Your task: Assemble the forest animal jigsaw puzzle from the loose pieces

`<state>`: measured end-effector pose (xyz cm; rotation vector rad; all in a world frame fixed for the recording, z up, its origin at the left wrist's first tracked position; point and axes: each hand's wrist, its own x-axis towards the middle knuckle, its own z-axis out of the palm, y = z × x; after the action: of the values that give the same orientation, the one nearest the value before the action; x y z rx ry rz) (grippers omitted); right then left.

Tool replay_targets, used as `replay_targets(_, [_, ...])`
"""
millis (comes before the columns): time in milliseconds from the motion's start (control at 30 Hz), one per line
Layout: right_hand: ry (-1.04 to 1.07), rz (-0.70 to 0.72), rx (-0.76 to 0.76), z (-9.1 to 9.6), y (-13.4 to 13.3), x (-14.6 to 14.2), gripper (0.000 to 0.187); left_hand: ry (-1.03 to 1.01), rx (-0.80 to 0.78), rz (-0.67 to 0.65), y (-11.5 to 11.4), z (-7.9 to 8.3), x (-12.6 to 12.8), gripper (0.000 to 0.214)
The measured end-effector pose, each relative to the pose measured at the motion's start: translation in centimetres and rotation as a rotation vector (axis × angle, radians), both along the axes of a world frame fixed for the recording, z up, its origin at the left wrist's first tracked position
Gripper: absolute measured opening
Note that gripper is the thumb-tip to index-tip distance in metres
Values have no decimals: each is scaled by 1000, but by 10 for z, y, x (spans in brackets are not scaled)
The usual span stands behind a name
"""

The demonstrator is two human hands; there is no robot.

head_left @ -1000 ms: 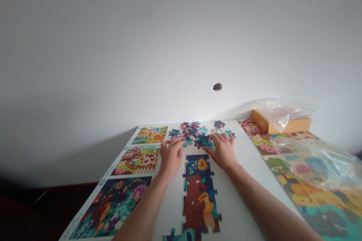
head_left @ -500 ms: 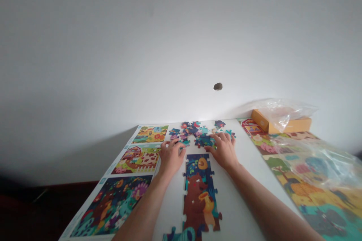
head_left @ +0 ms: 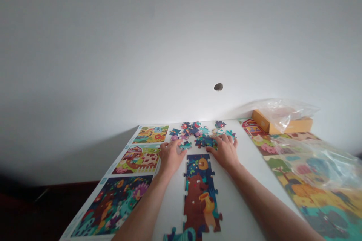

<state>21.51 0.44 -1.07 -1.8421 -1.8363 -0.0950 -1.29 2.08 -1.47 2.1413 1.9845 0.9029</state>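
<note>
The loose puzzle pieces lie in a scattered heap at the far end of the table, just beyond both hands. The left hand rests at the heap's near left edge, its fingers lightly curved and released, with no clear hold on anything. Those fingers have drawn back a little, leaving a teal piece uncovered just beside them. The right hand has settled further onto the near right of the heap, fingers spread and pressing down on a dark cluster of pieces, neither clenched nor visibly pinching one. Between and nearer the person, the joined bear puzzle lies flat on the white table, its far end just short of the hands and looking unchanged, so no piece has joined it in this short span. To the left, 3 picture sheets lie in a column, the middle one a farm scene. To the right, a larger picture sheet lies partly under a clear plastic bag, and a yellow box sits in the far right corner.
</note>
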Motion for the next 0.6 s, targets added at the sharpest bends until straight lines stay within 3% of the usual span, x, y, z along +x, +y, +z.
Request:
replay_targets(200, [31,-19,-21,-9,8,5,43,17,119,53,3,1,-10,35])
replay_targets(333, [44,-33,-18,-11,10,8,43,63,6,234,1,-1,-12,43])
replay_targets(600, [42,-42,8,-12,11,8,41,127,-39,218,1,1,-9,38])
